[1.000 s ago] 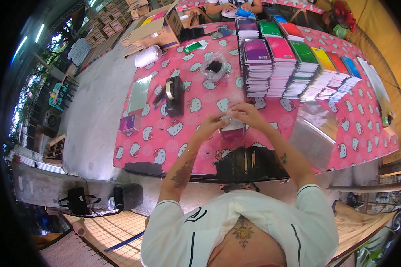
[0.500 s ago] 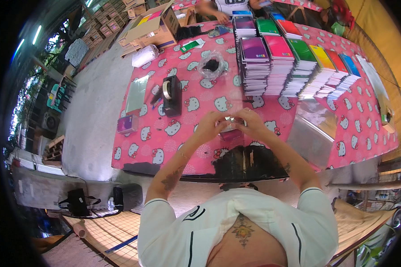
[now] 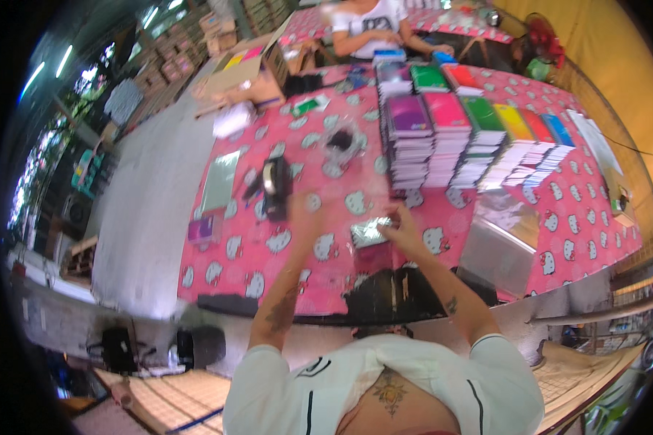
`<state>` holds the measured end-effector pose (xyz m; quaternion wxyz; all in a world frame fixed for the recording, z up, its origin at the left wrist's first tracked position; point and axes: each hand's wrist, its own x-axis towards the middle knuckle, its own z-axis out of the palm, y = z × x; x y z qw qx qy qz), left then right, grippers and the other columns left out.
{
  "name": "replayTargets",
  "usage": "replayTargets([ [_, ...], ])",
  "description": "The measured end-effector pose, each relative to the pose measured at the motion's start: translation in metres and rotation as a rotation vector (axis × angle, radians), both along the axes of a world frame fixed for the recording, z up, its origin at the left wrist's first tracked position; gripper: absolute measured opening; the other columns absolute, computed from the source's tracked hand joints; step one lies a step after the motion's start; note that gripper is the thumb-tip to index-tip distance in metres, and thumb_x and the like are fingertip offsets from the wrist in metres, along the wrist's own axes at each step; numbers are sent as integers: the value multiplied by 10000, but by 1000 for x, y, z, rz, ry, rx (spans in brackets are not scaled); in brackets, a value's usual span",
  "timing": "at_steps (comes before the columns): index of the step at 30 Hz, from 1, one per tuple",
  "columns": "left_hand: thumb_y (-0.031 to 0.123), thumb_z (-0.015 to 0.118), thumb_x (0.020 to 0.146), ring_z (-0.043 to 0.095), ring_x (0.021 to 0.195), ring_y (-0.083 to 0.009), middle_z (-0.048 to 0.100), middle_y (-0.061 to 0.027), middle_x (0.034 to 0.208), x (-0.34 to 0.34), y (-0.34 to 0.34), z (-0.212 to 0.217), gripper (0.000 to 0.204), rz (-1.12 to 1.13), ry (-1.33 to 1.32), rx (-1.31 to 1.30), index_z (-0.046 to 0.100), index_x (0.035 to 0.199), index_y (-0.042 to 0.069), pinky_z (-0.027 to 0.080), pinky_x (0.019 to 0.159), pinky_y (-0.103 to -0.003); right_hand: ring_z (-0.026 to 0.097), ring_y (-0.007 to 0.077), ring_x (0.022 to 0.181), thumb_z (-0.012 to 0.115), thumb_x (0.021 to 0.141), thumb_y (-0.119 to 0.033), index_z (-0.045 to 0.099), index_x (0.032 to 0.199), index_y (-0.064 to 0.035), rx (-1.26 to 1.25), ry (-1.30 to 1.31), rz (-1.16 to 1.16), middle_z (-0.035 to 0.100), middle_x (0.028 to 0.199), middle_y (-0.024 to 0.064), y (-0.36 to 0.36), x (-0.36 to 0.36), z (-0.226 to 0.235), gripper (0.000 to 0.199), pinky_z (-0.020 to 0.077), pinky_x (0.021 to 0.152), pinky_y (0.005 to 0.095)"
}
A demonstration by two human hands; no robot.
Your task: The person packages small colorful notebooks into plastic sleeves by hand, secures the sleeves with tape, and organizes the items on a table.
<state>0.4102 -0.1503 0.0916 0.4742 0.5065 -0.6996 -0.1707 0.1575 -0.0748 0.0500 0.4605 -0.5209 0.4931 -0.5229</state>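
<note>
On the pink cartoon-print tablecloth in front of me lies a small block (image 3: 370,231) in shiny clear wrap, its lower side purplish. My right hand (image 3: 405,230) grips its right end between thumb and fingers. My left hand (image 3: 308,212) is off the block, smeared by motion, so its fingers cannot be made out. Close to its left stands a black tape dispenser (image 3: 276,199) with a roll in it. Left of that lie a clear plastic sheet (image 3: 220,180) and a small purple wrapped pack (image 3: 204,230).
Stacks of spiral notebooks (image 3: 445,116) in several colours rise at the back right. Clear plastic sleeves (image 3: 498,243) lie right of my right arm. A crumpled plastic bag (image 3: 339,140) sits farther back, near an open carton (image 3: 252,83). Another person (image 3: 374,32) is across the table.
My left hand has left the block and moved left toward the tape dispenser. The right hand stays at the block's right end. The view has shifted, showing more of the person opposite.
</note>
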Motion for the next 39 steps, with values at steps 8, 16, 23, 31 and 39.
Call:
replayTargets([
  [8, 281, 751, 856, 530, 724, -83, 639, 13, 811, 162, -53, -31, 274, 138, 558, 760, 705, 963, 33, 432, 661, -264, 506, 213, 1100, 740, 830, -171, 544, 1228, -106, -34, 102, 4, 506, 1176, 91, 9, 8, 20, 449, 432, 951, 359],
  [16, 190, 652, 893, 640, 669, -239, 687, -81, 765, 161, -11, -78, 173, 315, 734, 585, 702, 910, 25, 482, 621, -352, 529, 203, 1073, 734, 830, -148, 517, 1245, -59, -19, 26, -69, 529, 1163, 90, 8, 20, 0, 477, 447, 916, 338],
  [23, 228, 678, 829, 674, 701, -320, 682, -157, 736, 49, -16, 60, 228, -340, -603, 208, 705, 905, 14, 522, 670, -408, 543, 210, 1057, 713, 822, -105, 537, 1218, -46, 0, -59, -166, 529, 1140, 100, 13, 25, 7, 437, 460, 905, 338],
  [31, 385, 753, 796, 665, 729, -272, 697, -115, 816, -110, -34, 110, 353, -882, -1455, 164, 706, 864, 41, 506, 676, -390, 530, 199, 1082, 730, 854, -144, 524, 1238, -60, -19, -180, -97, 517, 1148, 85, 13, 14, 8, 444, 455, 928, 329],
  [39, 499, 661, 877, 585, 775, -115, 676, -35, 861, -41, -39, -32, 520, -860, 159, 1208, 696, 1040, 6, 478, 719, -324, 506, 170, 1097, 728, 868, -148, 501, 1279, -60, 10, -393, -108, 531, 1136, 59, 22, 31, 5, 477, 437, 953, 315],
])
